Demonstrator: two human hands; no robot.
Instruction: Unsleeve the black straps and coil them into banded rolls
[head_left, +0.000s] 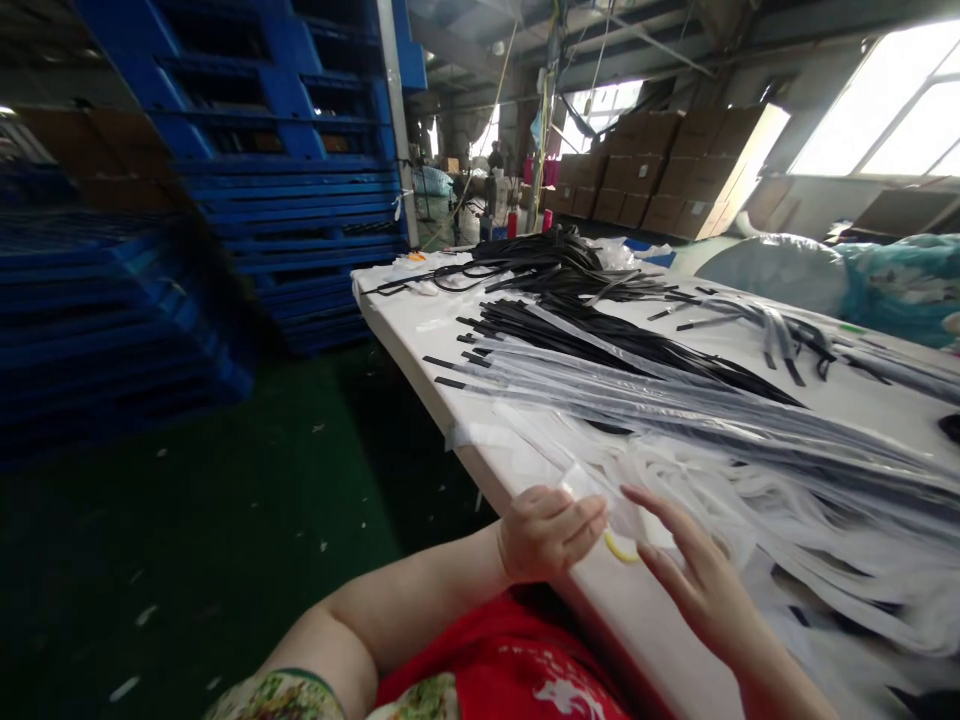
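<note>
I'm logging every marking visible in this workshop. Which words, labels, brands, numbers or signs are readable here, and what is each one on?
No text is readable in this picture.
Red garment: white print on the front, too blurred to read.
Stacked cardboard boxes: small pale labels, too small to read.

floor point(307, 450): green, littered | window point(862, 110): bright, right | pallets point(300, 185): blue, stacked left
</note>
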